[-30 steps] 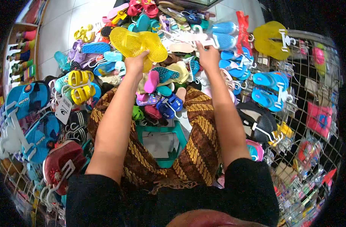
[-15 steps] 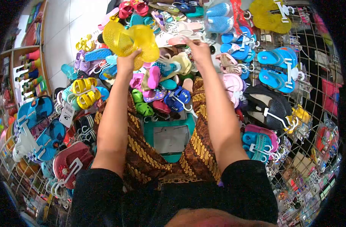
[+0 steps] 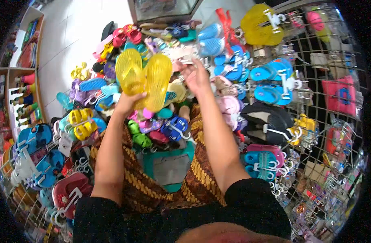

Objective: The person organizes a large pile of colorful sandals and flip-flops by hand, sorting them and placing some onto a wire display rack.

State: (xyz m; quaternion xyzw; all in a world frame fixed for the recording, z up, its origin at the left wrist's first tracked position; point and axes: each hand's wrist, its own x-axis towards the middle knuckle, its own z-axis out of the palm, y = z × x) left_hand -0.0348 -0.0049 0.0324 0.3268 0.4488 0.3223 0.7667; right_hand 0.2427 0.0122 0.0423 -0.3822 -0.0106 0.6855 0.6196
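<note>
My left hand [image 3: 130, 102] is closed on the lower end of a pair of translucent yellow flip-flops [image 3: 158, 81], which it holds up above a pile of footwear. The two flip-flops fan apart, one showing its strap. To their right, my right hand [image 3: 197, 79] is raised with its fingers apart, palm partly turned toward the yellow pair. Pale pink sandals [image 3: 181, 52] with white hangers lie behind its fingertips. Below the hands are blue sandals [image 3: 174, 128] and green clogs [image 3: 140, 135], in front of a teal stool [image 3: 151, 172] between my knees.
On the right wire rack [image 3: 311, 133] hang blue flip-flops [image 3: 270, 71], another yellow pair [image 3: 260, 26] and black shoes [image 3: 266, 121]. Blue sandals [image 3: 35, 137] and maroon sandals [image 3: 70, 192] hang at left. A glass case [image 3: 165, 18] stands on the white tiled floor [image 3: 80, 36] behind the pile.
The yellow flip-flops have turned more upright and spread apart in my left hand. My right hand has opened its fingers and turned its palm. The view has shifted, showing the glass case.
</note>
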